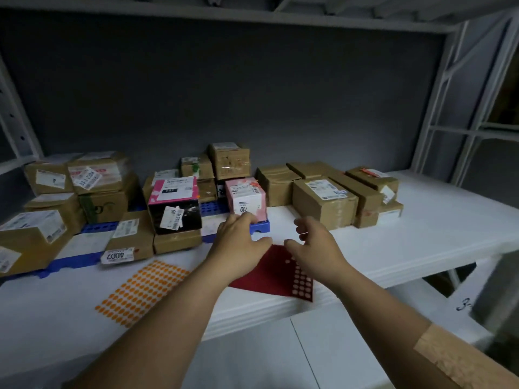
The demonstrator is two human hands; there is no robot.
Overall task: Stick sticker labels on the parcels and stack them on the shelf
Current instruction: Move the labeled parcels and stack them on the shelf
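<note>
The red sticker sheet [271, 272] lies at the white shelf [393, 242] front edge, many round holes already empty; the orange sticker sheet [143, 290] lies left of it. The left hand [238, 245] and right hand [314, 248] hover above the red sheet, fingers loosely curled, holding nothing; the pink parcel [245, 199] stands just behind.

Dim overall, cool grey cast. White shelf board [421, 220] is the brightest area, lit from the front; back wall [224, 88] goes dark toward the upper left of the frame. Soft shadows behind the parcels [323, 200]. No hard glare. Strong wide-angle bending at edges, uprights curve at right. Motion blur on right hand [314, 245] and lower right corner; label text soft.
</note>
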